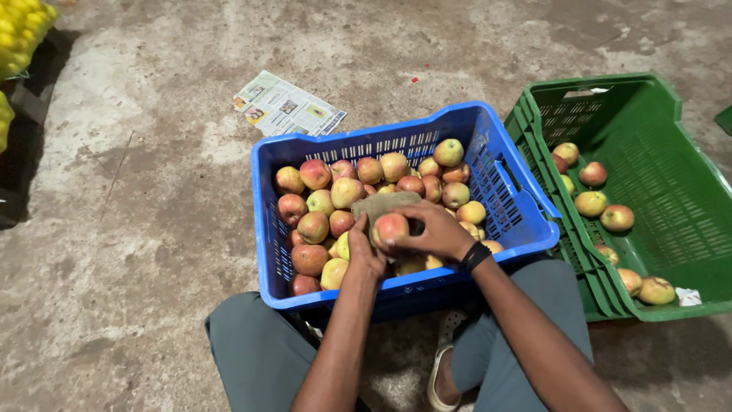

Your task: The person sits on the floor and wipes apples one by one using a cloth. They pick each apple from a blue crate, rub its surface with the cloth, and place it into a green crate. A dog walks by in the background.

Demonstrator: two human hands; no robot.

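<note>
Both hands meet over the near middle of the blue plastic crate [534,229], which sits between the seated person's knees. The left hand [364,248] cups a red-and-yellow apple [391,227] from below and from its left side. The right hand [436,229] closes over the same apple from the right, fingers curled across its far face. A brownish cloth [381,203] lies just behind the apple, touching the fingers of both hands; whether either hand pinches it cannot be told. A black band [475,255] circles the right wrist.

The held apple sits just above the heap of apples [335,198] that fills the crate, close to the near wall.

Handling judgement: the apple looks firm and rounded, light enough for one hand, with a smooth skin that may slip under a loose hold. It would bruise if squeezed hard or dropped on the others. A broad palm-and-finger cradle around its widest part appears the safest hold, and the present two-handed hold matches that.

To the right stands a green plastic crate [671,137] with a few apples along its left and near sides. A printed paper sheet [288,105] lies on the concrete floor [152,191] beyond the blue crate. Yellow fruit [21,30] shows at the far left corner.
</note>
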